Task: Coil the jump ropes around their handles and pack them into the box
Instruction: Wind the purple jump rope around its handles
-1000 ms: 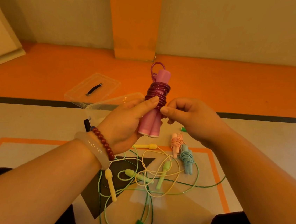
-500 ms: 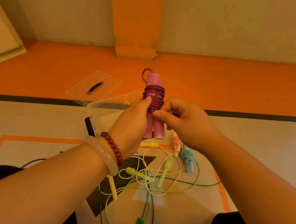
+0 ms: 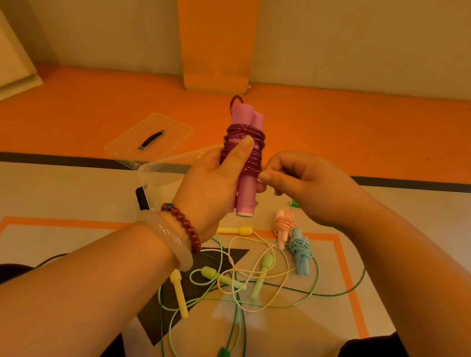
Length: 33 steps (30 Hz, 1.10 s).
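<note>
Since 0.5 s ago the thumb of your left hand (image 3: 213, 182) has slid up across the purple rope (image 3: 256, 151) coils, and your right hand (image 3: 300, 185) has dropped to their lower edge. Left hand: fingers wrapped round the 2 upright pink handles (image 3: 245, 194). Right hand: fingers curled, pinching the rope at the coil's right side. The bundle sits between both hands, with the clear box (image 3: 153, 178) behind your left hand. Risk: an untucked end would let the springy coils unwind on release.

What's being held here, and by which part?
The left hand grips the purple jump rope by its handles, thumb on the coil; the right hand pinches the coil's lower edge.
</note>
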Tool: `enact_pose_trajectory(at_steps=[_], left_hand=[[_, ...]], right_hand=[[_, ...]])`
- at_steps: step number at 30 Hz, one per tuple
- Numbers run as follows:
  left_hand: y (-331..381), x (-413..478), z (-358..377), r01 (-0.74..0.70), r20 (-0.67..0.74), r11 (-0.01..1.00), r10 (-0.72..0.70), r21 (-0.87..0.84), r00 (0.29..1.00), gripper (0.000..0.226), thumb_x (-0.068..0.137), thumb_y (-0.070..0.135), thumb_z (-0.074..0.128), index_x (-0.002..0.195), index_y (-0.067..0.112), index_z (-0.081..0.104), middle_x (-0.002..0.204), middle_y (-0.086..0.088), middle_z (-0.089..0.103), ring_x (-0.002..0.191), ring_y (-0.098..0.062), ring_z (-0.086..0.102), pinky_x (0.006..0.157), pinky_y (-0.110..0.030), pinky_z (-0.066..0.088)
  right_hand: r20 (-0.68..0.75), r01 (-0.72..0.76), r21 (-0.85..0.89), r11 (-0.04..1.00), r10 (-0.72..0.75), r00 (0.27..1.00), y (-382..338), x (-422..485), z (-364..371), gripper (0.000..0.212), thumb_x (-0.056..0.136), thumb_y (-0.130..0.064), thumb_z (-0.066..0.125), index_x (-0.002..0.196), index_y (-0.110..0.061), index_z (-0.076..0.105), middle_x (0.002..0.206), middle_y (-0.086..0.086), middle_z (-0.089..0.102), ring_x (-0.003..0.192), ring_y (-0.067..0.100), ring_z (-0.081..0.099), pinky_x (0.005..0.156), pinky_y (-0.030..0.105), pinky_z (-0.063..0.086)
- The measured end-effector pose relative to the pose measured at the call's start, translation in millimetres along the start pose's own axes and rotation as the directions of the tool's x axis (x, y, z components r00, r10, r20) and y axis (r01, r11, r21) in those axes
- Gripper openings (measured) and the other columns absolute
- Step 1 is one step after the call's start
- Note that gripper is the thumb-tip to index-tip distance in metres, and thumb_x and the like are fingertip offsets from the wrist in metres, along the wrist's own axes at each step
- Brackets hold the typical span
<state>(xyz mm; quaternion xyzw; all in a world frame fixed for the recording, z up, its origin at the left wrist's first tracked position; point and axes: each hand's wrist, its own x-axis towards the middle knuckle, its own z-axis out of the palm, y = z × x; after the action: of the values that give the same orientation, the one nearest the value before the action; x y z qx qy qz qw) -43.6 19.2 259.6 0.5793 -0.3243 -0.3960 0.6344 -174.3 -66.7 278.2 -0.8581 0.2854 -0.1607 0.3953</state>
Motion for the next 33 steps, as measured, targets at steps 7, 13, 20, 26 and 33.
enact_pose_trajectory(at_steps=[7,13,20,26,33], left_hand=[[8.7,-2.1,-6.1,0.138,0.099,0.979,-0.124,-0.147,0.987,0.067,0.063,0.06,0.055,0.109,0.012,0.059,0.072,0.0,0.068,0.053,-0.01,0.063,0.046,-0.025,0.05],[8.8,-2.1,-8.3,0.203,0.129,0.961,-0.181,-0.185,0.975,0.07,0.064,0.042,0.065,0.123,0.006,0.058,0.08,0.0,0.068,0.058,-0.01,0.066,0.047,-0.024,0.051],[6.0,2.9,-12.9,0.164,0.127,0.954,-0.136,-0.252,0.983,0.041,0.069,0.035,0.064,0.104,0.013,0.064,0.092,-0.003,0.069,0.083,-0.015,0.066,0.077,-0.032,0.055],[3.7,1.8,-14.0,0.181,0.116,0.963,-0.161,-0.2,0.98,0.019,0.091,0.032,0.055,0.099,0.018,0.063,0.096,-0.004,0.07,0.086,-0.017,0.067,0.075,-0.032,0.056],[-6.5,-1.0,-1.2,0.261,0.106,0.926,-0.241,-0.271,0.965,0.025,0.099,0.033,0.042,0.102,0.017,0.061,0.093,-0.005,0.062,0.075,-0.015,0.057,0.066,-0.031,0.048]], right_hand=[[0.066,0.007,0.042,0.999,-0.01,0.998,2.2,-2.6,-1.3,0.016,0.094,-0.032,0.053,0.08,-0.026,0.057,0.067,-0.012,0.057,0.063,-0.001,0.052,0.062,0.015,0.042],[0.052,-0.03,0.271,0.962,0.016,0.999,4.8,-2.7,5.9,0.019,0.095,-0.026,0.052,0.084,-0.016,0.062,0.056,-0.014,0.049,0.057,0.005,0.04,0.057,0.02,0.035],[0.02,-0.043,0.335,0.941,0.039,0.999,6.8,0.1,11.2,0.019,0.088,-0.036,0.053,0.087,-0.02,0.064,0.057,-0.014,0.045,0.053,0.001,0.037,0.052,0.013,0.032],[-0.011,0.0,0.312,0.95,0.004,1.0,2.6,-1.7,10.8,0.016,0.09,-0.023,0.06,0.087,-0.008,0.065,0.059,-0.021,0.057,0.056,-0.007,0.048,0.057,0.007,0.035],[-0.035,-0.002,0.173,0.985,0.008,0.999,-1.0,-3.0,23.6,0.018,0.088,-0.027,0.065,0.088,-0.009,0.066,0.077,-0.009,0.068,0.074,0.0,0.061,0.072,0.018,0.048]])
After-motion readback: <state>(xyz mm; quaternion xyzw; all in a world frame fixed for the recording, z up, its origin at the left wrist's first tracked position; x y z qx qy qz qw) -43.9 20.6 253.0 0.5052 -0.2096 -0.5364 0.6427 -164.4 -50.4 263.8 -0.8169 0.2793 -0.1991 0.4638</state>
